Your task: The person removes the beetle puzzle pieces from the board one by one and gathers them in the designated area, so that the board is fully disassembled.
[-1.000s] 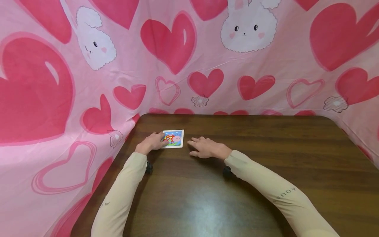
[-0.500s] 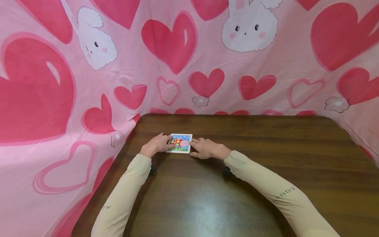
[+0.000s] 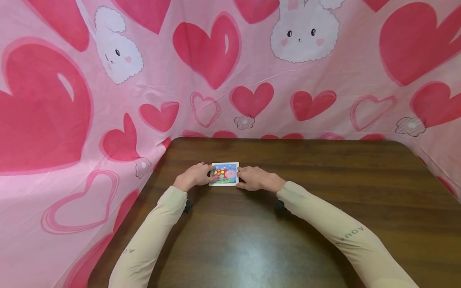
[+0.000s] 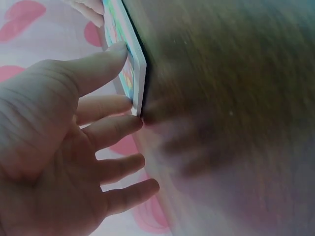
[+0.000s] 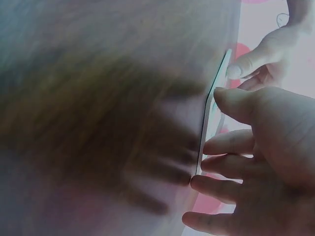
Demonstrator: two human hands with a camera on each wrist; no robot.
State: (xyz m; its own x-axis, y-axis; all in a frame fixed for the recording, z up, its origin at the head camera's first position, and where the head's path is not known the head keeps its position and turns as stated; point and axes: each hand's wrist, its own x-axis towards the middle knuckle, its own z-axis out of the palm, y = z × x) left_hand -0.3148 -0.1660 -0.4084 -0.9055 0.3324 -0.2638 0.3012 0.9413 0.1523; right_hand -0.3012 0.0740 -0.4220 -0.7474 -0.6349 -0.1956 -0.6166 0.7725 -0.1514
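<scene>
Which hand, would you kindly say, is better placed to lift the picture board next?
Probably the left hand: its thumb and a finger overlap the face of the picture board, whereas the right hand has its fingertips along the opposite edge.

Glare whitens the near tabletop point(image 3: 248, 244); wrist views look hazy.

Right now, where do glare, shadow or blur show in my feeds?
Head: pale glare on the near tabletop, picture board legible; left wrist: soft shadows over blurred tabletop grain; right wrist: broad dark shadow, blurred tabletop, backdrop washed out upper right.
</scene>
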